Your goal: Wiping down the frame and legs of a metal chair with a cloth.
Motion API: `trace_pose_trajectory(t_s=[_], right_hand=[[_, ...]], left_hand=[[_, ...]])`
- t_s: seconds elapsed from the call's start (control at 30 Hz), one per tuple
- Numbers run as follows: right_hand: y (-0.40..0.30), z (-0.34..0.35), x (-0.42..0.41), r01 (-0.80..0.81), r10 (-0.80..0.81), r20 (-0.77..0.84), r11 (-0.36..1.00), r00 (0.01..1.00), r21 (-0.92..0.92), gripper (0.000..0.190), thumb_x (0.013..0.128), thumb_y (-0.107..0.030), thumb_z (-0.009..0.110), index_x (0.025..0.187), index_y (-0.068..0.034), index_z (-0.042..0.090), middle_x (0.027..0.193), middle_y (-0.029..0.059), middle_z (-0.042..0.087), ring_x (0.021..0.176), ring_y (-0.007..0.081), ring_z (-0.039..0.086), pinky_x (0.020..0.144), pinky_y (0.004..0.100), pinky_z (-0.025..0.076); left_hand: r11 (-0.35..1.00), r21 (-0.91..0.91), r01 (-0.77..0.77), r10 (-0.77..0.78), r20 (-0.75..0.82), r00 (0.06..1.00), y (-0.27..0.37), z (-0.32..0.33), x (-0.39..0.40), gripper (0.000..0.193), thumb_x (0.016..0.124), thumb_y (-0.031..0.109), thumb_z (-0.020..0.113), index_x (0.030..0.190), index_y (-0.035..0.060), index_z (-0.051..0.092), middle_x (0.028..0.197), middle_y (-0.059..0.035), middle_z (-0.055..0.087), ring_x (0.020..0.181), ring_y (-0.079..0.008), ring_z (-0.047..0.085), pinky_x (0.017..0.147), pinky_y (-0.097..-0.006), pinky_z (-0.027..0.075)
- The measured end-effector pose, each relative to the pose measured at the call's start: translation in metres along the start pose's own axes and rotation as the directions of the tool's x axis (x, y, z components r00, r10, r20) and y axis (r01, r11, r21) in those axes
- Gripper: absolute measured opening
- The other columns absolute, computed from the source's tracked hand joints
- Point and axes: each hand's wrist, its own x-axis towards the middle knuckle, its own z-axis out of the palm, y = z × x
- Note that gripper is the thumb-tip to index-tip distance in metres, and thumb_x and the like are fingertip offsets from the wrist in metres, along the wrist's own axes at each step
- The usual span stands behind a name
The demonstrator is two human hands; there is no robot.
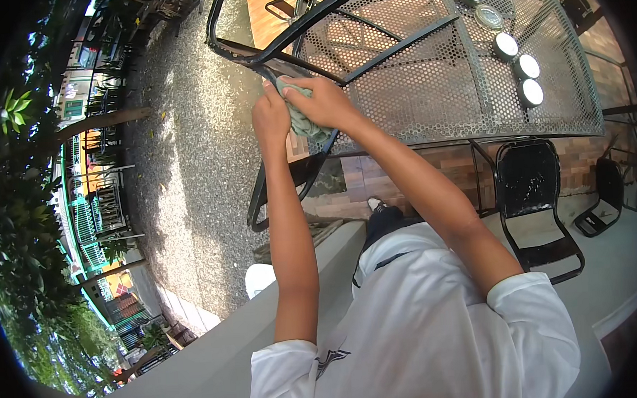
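A black metal chair frame (288,35) lies tipped over at the near left of a perforated metal table, partly above its top. My left hand (271,115) is closed at the frame's dark tube, its thumb and fingertips beside the edge of a crumpled green cloth. My right hand (321,101) grips the green cloth (306,125) and presses it to the same tube, close against my left hand. Both hands partly hide the tube and the cloth. The chair's other end (259,202) hangs lower, left of my forearms.
On the perforated metal table (416,96) several round white-lidded containers (532,92) form a row at the right. A black metal chair (528,188) stands at the near side, another (604,195) farther right. Gravel ground (197,151) lies left; a low wall (322,263) is near me.
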Motion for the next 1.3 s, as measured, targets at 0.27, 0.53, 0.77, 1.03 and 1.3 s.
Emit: trace_pose_trajectory(t_s=[0.27,0.53,0.77,1.03,1.3], right_hand=[[0.010,0.010,0.005,0.028,-0.026,-0.060,0.999,0.998,0.031,0.045,0.088,-0.046,0.057,0.120,-0.017,0.069,0.111,0.0204,0.068,0.102,0.0393,0.065,0.090,0.0410,0.051],[0.006,0.005,0.001,0.063,-0.061,-0.049,0.997,0.997,0.039,0.045,0.088,-0.045,0.057,0.119,-0.015,0.070,0.111,0.0196,0.068,0.103,0.0387,0.064,0.090,0.0410,0.050],[-0.008,-0.006,0.017,0.005,-0.005,0.005,1.000,1.000,-0.004,0.043,0.089,-0.039,0.061,0.121,-0.010,0.068,0.115,0.0215,0.067,0.108,0.0336,0.065,0.093,0.0362,0.048],[0.006,0.015,0.012,0.188,-0.185,-0.158,0.982,0.970,0.001,0.041,0.092,-0.034,0.059,0.117,-0.003,0.066,0.113,0.0135,0.060,0.108,0.0314,0.061,0.093,0.0355,0.047],[0.006,0.017,0.014,0.203,-0.195,-0.244,0.979,0.950,0.010,0.035,0.092,-0.029,0.061,0.109,0.001,0.066,0.105,0.0151,0.061,0.098,0.0317,0.062,0.087,0.0367,0.048]], left_hand=[[0.999,0.046,-0.002,0.005,-0.054,0.999,0.002,0.001,-0.006,0.065,0.100,0.043,0.032,0.091,-0.0111,0.066,0.093,-0.0370,0.062,0.094,-0.0539,0.059,0.083,-0.0545,0.043],[0.998,0.058,0.004,0.000,-0.068,0.998,-0.003,0.003,-0.002,0.064,0.101,0.042,0.032,0.091,-0.0096,0.067,0.094,-0.0353,0.063,0.094,-0.0531,0.059,0.083,-0.0562,0.044],[0.995,0.090,-0.046,0.053,-0.069,0.996,-0.005,0.006,-0.002,0.063,0.102,0.040,0.031,0.088,-0.0087,0.068,0.088,-0.0342,0.063,0.088,-0.0525,0.060,0.078,-0.0581,0.044],[0.996,0.009,-0.094,0.094,-0.058,0.994,-0.006,0.004,0.002,0.063,0.102,0.039,0.031,0.087,-0.0097,0.067,0.087,-0.0351,0.062,0.089,-0.0537,0.059,0.077,-0.0577,0.044],[0.997,-0.020,-0.068,0.067,-0.041,0.997,-0.003,0.004,0.000,0.063,0.102,0.040,0.032,0.087,-0.0114,0.066,0.091,-0.0361,0.062,0.092,-0.0538,0.058,0.079,-0.0579,0.043]])
